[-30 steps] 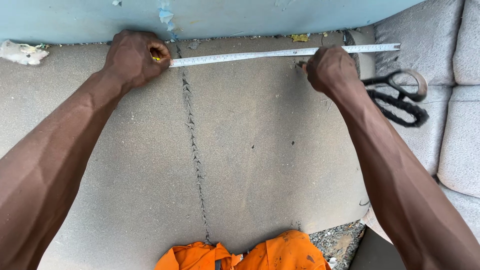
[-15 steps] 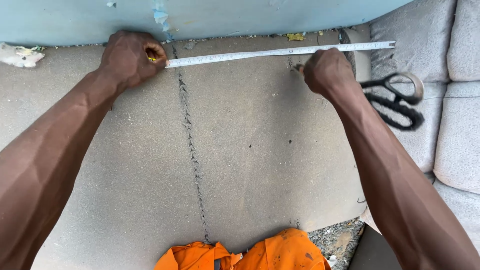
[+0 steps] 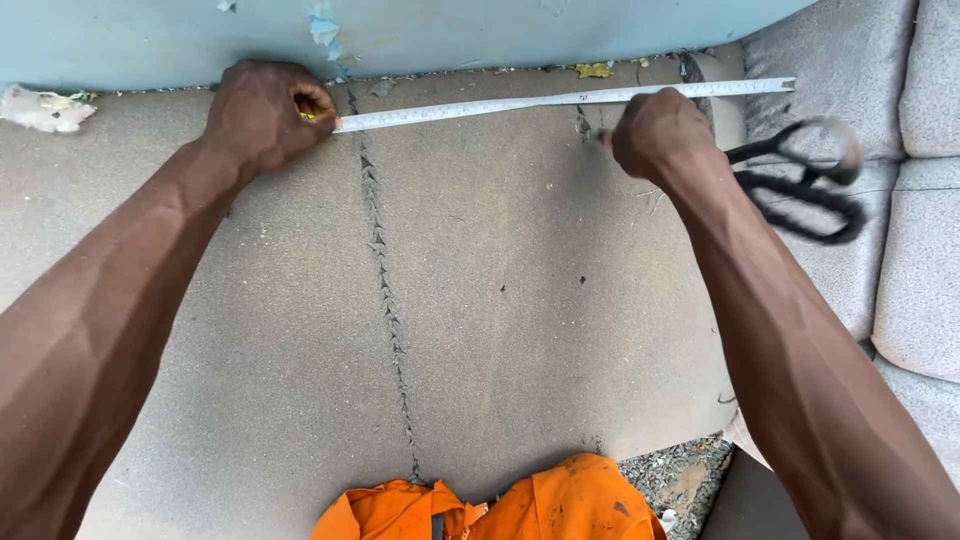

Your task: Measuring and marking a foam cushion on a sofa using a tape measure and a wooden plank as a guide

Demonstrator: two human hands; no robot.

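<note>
My left hand (image 3: 265, 115) is closed around the yellow case of a tape measure, pressed onto a grey foam sheet (image 3: 500, 300) near its far edge. The white tape blade (image 3: 480, 105) runs right across the foam to its end hook at the sheet's right edge. My right hand (image 3: 660, 135) is a fist just below the tape, gripping black scissors (image 3: 810, 190) by the blades. The handles stick out to the right and look blurred. A small dark tip pokes out at the fist's left side, down at the foam.
A jagged seam (image 3: 385, 270) runs down the foam sheet. A pale blue slab (image 3: 450, 30) stands along the far edge, with a white scrap (image 3: 40, 108) at its left. Grey cushions (image 3: 920, 250) lie at the right. My orange clothing (image 3: 560, 505) and gravel (image 3: 680, 475) show below.
My right fist has shifted slightly along the tape, and the scissor handles have swung up a little and blurred. My left hand and the tape stay put.
</note>
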